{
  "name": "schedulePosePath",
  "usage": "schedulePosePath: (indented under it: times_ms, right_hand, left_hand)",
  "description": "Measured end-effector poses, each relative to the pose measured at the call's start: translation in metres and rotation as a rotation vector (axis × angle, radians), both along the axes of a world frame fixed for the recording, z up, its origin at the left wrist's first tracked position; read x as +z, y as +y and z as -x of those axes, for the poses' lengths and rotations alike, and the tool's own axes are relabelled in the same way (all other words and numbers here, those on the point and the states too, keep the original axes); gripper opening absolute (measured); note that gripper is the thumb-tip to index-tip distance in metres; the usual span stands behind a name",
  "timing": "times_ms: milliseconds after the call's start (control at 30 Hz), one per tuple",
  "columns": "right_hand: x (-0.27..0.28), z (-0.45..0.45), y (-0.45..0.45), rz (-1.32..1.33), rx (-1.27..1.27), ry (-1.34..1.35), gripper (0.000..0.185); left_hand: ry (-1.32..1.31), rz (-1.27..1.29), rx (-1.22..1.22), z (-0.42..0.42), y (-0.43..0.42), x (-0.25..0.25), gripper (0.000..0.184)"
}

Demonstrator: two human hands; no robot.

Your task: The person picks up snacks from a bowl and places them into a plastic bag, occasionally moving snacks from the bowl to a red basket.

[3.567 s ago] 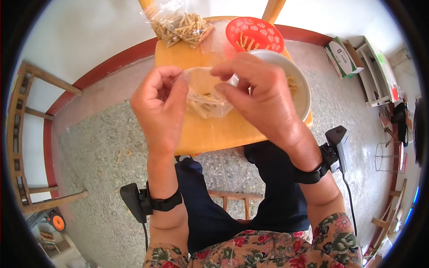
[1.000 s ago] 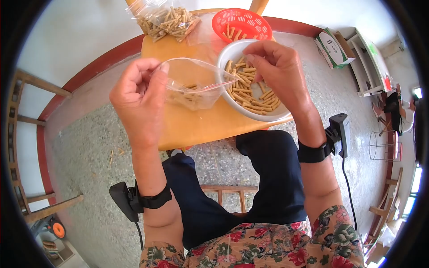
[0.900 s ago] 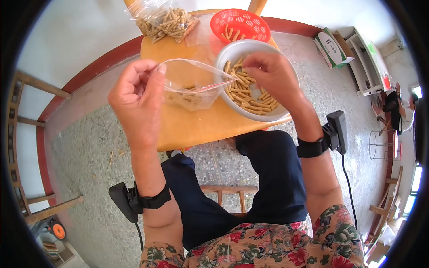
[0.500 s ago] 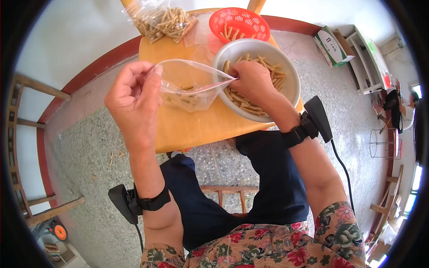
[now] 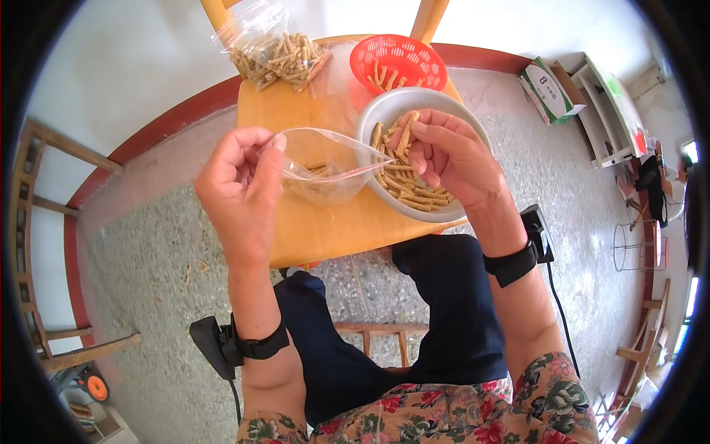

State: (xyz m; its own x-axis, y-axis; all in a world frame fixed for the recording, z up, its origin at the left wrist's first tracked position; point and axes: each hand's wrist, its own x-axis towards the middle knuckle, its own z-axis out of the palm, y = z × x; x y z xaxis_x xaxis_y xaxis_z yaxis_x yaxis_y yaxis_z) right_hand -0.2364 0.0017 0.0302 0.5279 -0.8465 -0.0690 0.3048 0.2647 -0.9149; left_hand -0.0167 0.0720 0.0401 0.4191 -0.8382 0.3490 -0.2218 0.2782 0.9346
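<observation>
Head view: the left hand (image 5: 240, 177) pinches the left end of the rim of a clear zip-lock bag (image 5: 336, 186) between thumb and fingers; the bag, mouth gaping, is over the middle of the wooden chair seat (image 5: 325, 233). The right hand (image 5: 462, 155) pinches short tan sticks (image 5: 406, 135) over the grey bowl (image 5: 444, 103) at the seat's right edge. The sticks' long axis points roughly toward the seat's back edge; the bag mouth runs crosswise, its right corner just left of this grip
</observation>
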Motion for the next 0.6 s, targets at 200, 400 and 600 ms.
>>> schedulePosePath:
  times_ms: [200, 400, 600]
  right_hand:
    - [0.012, -0.002, 0.009, -0.068, 0.055, -0.194, 0.016]
    - [0.041, -0.028, 0.034, 0.253, -0.078, 0.111, 0.01]
    - [0.027, -0.056, 0.036, 0.718, -0.212, 0.484, 0.013]
  left_hand:
    - [0.011, 0.035, -0.034, 0.003, -0.002, -0.003, 0.005]
    - [-0.046, 0.025, -0.011, 0.004, -0.002, -0.003, 0.005]
    - [0.007, 0.024, -0.034, 0.007, 0.0, 0.001, 0.006]
